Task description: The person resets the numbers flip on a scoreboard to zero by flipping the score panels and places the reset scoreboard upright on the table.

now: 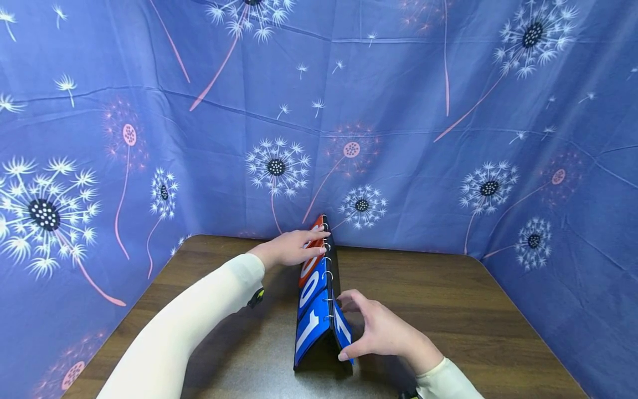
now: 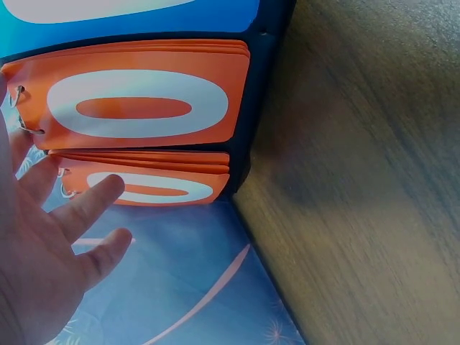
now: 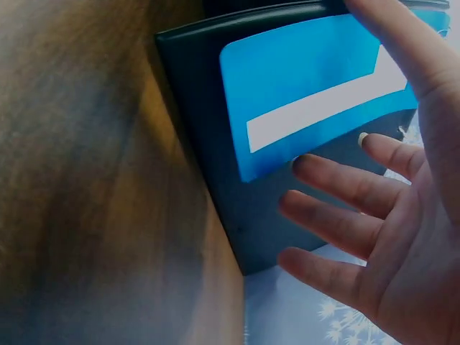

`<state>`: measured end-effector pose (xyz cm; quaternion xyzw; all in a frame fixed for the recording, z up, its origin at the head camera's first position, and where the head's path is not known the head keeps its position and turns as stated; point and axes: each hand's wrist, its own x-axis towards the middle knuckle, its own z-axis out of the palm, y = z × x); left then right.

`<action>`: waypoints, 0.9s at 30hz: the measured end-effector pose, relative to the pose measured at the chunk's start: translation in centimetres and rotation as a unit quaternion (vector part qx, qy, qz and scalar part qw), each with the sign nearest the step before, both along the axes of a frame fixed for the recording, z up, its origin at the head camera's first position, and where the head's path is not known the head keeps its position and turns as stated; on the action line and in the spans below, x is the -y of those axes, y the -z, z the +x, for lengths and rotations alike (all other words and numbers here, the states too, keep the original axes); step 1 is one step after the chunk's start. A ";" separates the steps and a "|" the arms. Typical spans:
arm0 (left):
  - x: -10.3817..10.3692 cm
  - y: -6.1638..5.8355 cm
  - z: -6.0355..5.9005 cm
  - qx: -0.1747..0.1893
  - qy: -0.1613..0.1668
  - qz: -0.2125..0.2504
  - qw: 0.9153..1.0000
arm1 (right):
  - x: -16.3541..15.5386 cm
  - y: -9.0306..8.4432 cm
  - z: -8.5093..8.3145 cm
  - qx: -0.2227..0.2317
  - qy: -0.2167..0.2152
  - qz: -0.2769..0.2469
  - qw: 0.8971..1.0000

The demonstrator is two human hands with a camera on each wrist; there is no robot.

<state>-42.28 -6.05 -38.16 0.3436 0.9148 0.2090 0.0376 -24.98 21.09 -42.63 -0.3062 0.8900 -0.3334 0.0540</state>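
Observation:
A tent-shaped flip scoreboard (image 1: 336,271) stands lengthwise on the table, its number cards hung on metal rings along the top ridge. On its left face are a blue 1 card (image 1: 305,338), a blue 0 card (image 1: 310,291) and orange-red 0 cards (image 2: 215,129). One blue 1 card (image 3: 309,79) lies over the black right face. My left hand (image 1: 291,248) reaches across the far end, fingers extended over the ridge above the orange-red cards. Beside the right face, my right hand (image 1: 384,330) has thumb and fingers spread wide apart around the flipped blue card, gripping nothing.
The brown wood-grain table (image 1: 423,288) extends on both sides of the scoreboard. A blue cloth (image 1: 423,183) with dandelion prints hangs behind the table and along its sides. A dark and yellow-green wrist device (image 1: 256,297) sits under the left sleeve.

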 end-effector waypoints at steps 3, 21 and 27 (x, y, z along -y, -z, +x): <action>0.0 0.0 0.0 0.001 0.000 -0.001 1.000 | -0.1 0.3 0.0 0.014 -0.003 0.010 1.000; 0.0 0.2 0.1 -0.002 -0.004 0.005 1.000 | -1.8 -0.4 -0.3 0.033 -0.025 0.039 0.998; 0.0 0.2 0.1 0.003 -0.006 0.004 1.000 | -2.8 -1.5 -0.1 0.045 -0.008 0.043 0.998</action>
